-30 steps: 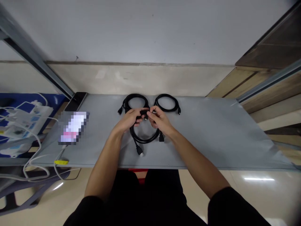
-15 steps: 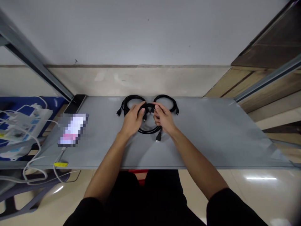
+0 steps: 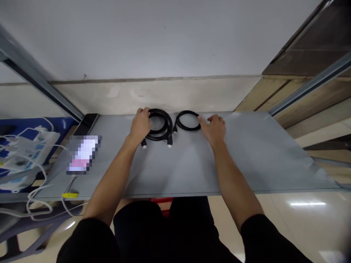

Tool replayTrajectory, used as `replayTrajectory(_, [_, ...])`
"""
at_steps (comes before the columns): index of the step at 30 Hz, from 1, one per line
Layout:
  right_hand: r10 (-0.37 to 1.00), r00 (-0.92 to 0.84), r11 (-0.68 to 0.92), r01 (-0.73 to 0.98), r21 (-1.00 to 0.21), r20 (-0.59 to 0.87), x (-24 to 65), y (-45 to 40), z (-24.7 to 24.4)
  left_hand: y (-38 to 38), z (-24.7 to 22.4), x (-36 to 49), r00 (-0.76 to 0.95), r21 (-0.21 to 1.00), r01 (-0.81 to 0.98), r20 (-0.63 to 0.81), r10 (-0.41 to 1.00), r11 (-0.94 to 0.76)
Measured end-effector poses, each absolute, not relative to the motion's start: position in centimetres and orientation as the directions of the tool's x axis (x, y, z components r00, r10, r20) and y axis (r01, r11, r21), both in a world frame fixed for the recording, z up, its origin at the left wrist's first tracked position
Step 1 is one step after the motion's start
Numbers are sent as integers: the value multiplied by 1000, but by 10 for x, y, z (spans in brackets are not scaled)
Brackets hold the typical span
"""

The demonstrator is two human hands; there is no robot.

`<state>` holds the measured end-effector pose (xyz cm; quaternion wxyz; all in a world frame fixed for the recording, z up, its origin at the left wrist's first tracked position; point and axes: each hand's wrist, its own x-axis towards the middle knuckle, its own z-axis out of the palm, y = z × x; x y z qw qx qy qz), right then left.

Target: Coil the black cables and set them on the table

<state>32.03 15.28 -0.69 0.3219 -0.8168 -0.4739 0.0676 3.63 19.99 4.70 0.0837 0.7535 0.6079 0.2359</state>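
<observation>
Two piles of coiled black cable lie side by side near the back of the grey shelf [image 3: 183,164]. The left pile [image 3: 169,126] is thicker, with several rings stacked and connector ends pointing toward me. My left hand [image 3: 140,126] grips its left edge, fingers curled at the far side; the thumb is mostly hidden. The right coil [image 3: 189,129] is thinner, with one connector [image 3: 174,129] at its left. Beside that coil, my right hand [image 3: 214,129] is open, its thumb at the coil's right edge and its fingers apart from the thumb.
A phone with a blurred lit screen [image 3: 83,153] lies at the shelf's left, with a dark flat device [image 3: 87,123] behind it. White charging cables and a power strip [image 3: 35,146] are farther left. A wall [image 3: 164,95] runs behind; metal posts flank the shelf.
The cable coil held between both hands is now down on the left pile. My hands have moved apart, left hand leftward and right hand rightward, and the right hand has let go.
</observation>
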Motion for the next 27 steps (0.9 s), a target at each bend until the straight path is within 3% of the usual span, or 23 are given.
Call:
replayTrajectory(2, [818, 568, -465, 744, -480, 88, 324, 157, -10, 225, 48, 35, 135, 389, 900, 183, 974, -198])
replayTrajectory(6, [859, 512, -462, 794, -395, 25, 318, 166, -20, 251, 41, 41, 122, 308, 940, 86, 989, -143])
replayTrajectory(16, [845, 508, -288, 696, -658, 167, 344, 176, -43, 259, 31, 50, 40, 259, 965, -6, 999, -37])
replayTrajectory(19, [839, 526, -178, 509, -842, 140, 348, 176, -39, 262, 34, 49, 23, 256, 966, 2, 1000, -23])
replayTrajectory(22, [874, 483, -30, 161, -987, 53, 343, 177, -31, 262, 33, 50, 35, 263, 964, 0, 999, -34])
replayTrajectory(25, [909, 413, 24, -201, -979, -62, 338, 177, -20, 259, 29, 53, 59, 249, 967, -9, 998, -55])
replayTrajectory(27, [917, 388, 51, -352, -934, -97, 338, 175, -12, 258, 29, 55, 56, 287, 956, 4, 998, -55])
